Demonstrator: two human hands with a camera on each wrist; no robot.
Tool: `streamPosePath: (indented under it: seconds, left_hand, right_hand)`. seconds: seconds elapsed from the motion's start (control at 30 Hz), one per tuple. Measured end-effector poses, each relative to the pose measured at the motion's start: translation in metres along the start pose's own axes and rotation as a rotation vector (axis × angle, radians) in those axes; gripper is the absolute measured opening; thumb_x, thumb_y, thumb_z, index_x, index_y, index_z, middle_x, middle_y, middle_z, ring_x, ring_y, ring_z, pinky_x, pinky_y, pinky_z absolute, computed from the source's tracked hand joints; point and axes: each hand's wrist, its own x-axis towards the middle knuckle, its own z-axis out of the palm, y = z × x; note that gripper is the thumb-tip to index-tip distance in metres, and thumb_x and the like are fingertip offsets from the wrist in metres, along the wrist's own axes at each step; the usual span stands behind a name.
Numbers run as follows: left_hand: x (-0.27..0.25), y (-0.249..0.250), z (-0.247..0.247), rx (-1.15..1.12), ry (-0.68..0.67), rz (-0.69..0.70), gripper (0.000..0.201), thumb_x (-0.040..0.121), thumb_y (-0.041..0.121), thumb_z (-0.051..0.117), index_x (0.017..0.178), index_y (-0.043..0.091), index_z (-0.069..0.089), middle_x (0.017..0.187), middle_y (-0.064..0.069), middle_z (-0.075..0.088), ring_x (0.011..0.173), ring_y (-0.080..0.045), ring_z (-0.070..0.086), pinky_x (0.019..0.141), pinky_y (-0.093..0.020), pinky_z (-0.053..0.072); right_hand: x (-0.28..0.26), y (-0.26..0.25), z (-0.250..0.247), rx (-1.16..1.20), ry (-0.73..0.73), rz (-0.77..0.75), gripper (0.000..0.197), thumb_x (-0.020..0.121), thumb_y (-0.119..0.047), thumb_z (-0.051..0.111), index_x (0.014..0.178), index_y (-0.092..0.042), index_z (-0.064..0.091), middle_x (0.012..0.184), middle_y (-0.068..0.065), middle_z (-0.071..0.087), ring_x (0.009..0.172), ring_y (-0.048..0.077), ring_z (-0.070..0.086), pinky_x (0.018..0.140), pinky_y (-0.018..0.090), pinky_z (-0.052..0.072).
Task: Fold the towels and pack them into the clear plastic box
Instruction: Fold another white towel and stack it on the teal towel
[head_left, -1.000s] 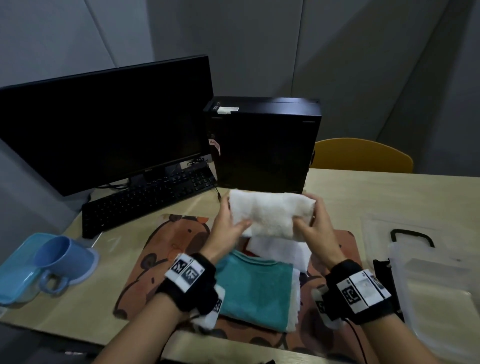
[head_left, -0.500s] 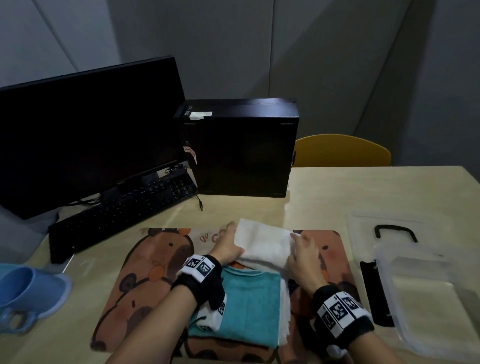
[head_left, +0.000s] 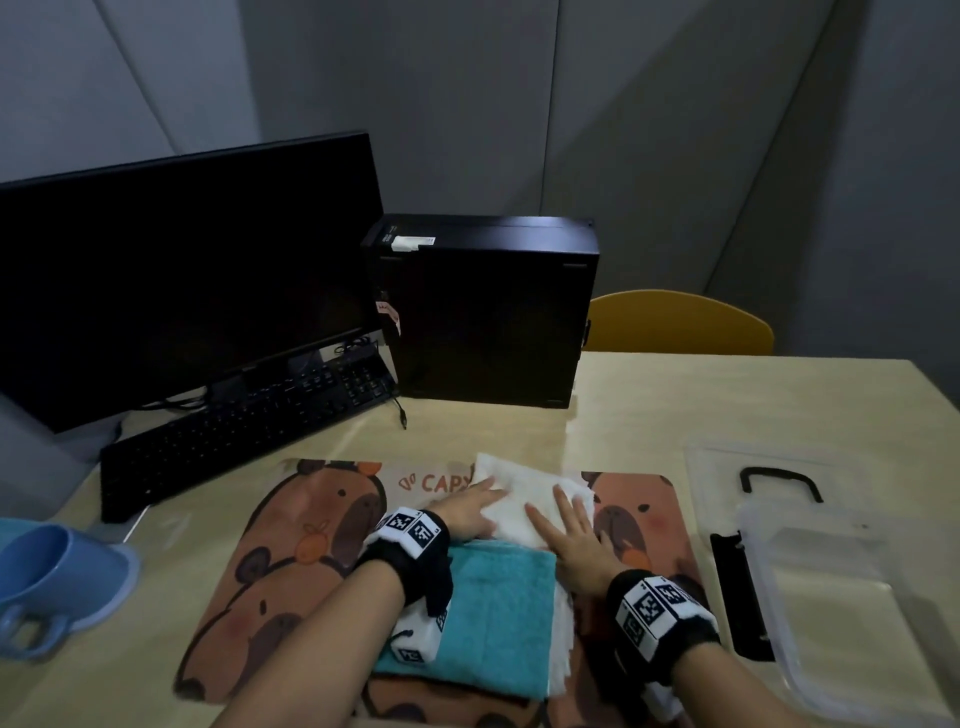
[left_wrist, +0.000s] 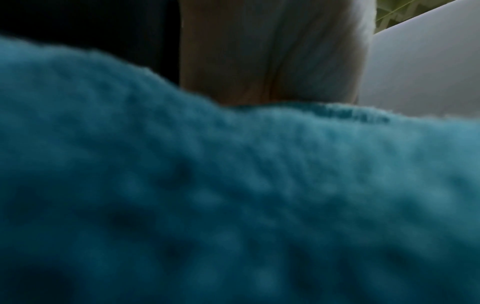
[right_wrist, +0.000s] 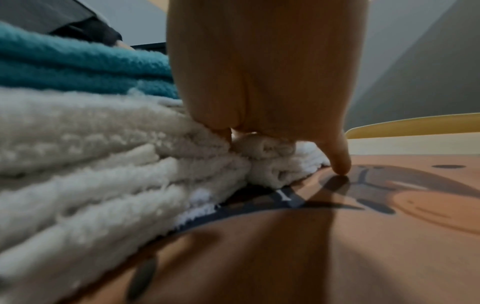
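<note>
Bare table (head_left: 639, 410) between computer tower (head_left: 488, 312) and clear plastic box (head_left: 836, 618) lies open.

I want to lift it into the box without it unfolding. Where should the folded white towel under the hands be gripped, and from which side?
Probably by its two short ends, one hand sliding in from each side. The folded white towel lies flat on the capybara-print mat, left hand and right hand pressing it; pinching all layers together should keep the fold closed.
</note>
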Motion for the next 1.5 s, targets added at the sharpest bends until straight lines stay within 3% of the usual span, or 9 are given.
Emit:
streamPosePath:
  seconds: [0.27,0.4,0.63,0.73,0.93,1.17,1.27,1.37,1.5]
  left_hand:
    - [-0.065,-0.007,-0.033,-0.265,0.526,0.023,0.052,0.092,0.021,0.052,0.140,0.020,0.033,0.151,0.000,0.027,0.136,-0.021,0.033,0.115,-0.044,0.025]
    - [-0.097,-0.020,-0.043,-0.255,0.600,0.016,0.056,0.091,0.021,0.054,0.142,0.016,0.031,0.151,-0.007,0.029,0.138,-0.022,0.030,0.115,-0.039,0.025]
    - [-0.097,-0.057,0.015,-0.273,0.086,-0.063,0.083,0.082,0.040,0.064,0.146,0.018,0.016,0.149,-0.009,0.029,0.132,-0.026,0.037,0.111,-0.038,0.033]
    - [-0.093,-0.072,0.050,-0.328,0.162,-0.188,0.103,0.073,0.057,0.064,0.147,0.027,-0.001,0.154,-0.012,0.012,0.141,-0.032,0.018,0.115,-0.044,0.022]
    - [-0.089,-0.076,0.061,-0.588,0.291,-0.230,0.099,0.075,0.042,0.072,0.146,0.019,0.007,0.145,-0.012,0.032,0.132,-0.029,0.037,0.102,-0.034,0.038]
    - [-0.085,-0.081,0.059,-0.860,0.220,-0.167,0.060,0.067,0.029,0.081,0.116,0.006,0.056,0.109,-0.004,0.065,0.093,-0.014,0.063,0.071,-0.020,0.055]
    - [-0.086,-0.083,0.058,-0.947,0.140,-0.184,0.055,0.065,0.026,0.083,0.111,0.007,0.060,0.103,-0.004,0.068,0.095,-0.017,0.065,0.080,-0.027,0.056]
    - [-0.086,-0.087,0.058,-0.984,0.094,-0.157,0.066,0.057,0.028,0.085,0.115,0.010,0.060,0.112,-0.006,0.068,0.103,-0.021,0.065,0.094,-0.038,0.052]
    - [-0.082,-0.087,0.064,-1.003,0.173,-0.054,0.054,0.066,0.016,0.080,0.114,0.014,0.055,0.105,-0.001,0.068,0.094,-0.013,0.066,0.073,-0.022,0.055]
  right_hand:
    - [-0.024,0.011,-0.021,0.402,0.511,0.000,0.027,0.095,-0.021,0.046,0.118,-0.015,0.059,0.126,0.013,0.055,0.116,0.025,0.053,0.094,0.032,0.041]
    - [-0.046,-0.023,-0.027,0.379,0.593,-0.120,0.030,0.095,-0.025,0.047,0.123,-0.014,0.054,0.132,0.009,0.048,0.122,0.019,0.045,0.097,0.023,0.033]
    - [-0.033,-0.080,0.020,-0.064,0.133,-0.255,0.078,0.083,-0.072,0.022,0.146,-0.027,0.019,0.150,0.002,0.027,0.136,0.023,0.029,0.112,0.042,0.024]
    - [-0.014,-0.070,0.041,-0.155,0.137,-0.212,0.118,0.047,-0.088,-0.020,0.147,-0.033,0.010,0.151,-0.001,0.026,0.136,0.023,0.027,0.110,0.044,0.023]
    - [-0.009,-0.068,0.039,-0.121,0.145,-0.225,0.125,0.040,-0.091,-0.021,0.146,-0.034,0.012,0.149,-0.003,0.030,0.134,0.021,0.030,0.109,0.043,0.025]
    - [-0.008,-0.071,0.035,-0.062,0.135,-0.164,0.114,0.049,-0.094,-0.002,0.145,-0.035,0.018,0.147,-0.002,0.034,0.133,0.021,0.034,0.107,0.043,0.027]
    - [-0.003,-0.073,0.030,-0.024,0.110,-0.107,0.081,0.076,-0.076,0.040,0.143,-0.034,0.022,0.142,0.003,0.041,0.130,0.024,0.039,0.106,0.043,0.031]
    - [-0.001,-0.074,0.026,0.012,0.092,-0.053,0.081,0.074,-0.071,0.052,0.141,-0.033,0.028,0.135,0.005,0.048,0.124,0.024,0.045,0.103,0.041,0.037]
    - [-0.006,-0.074,0.030,0.065,0.139,-0.002,0.081,0.071,-0.072,0.055,0.138,-0.031,0.034,0.134,0.003,0.050,0.122,0.022,0.047,0.102,0.039,0.037]
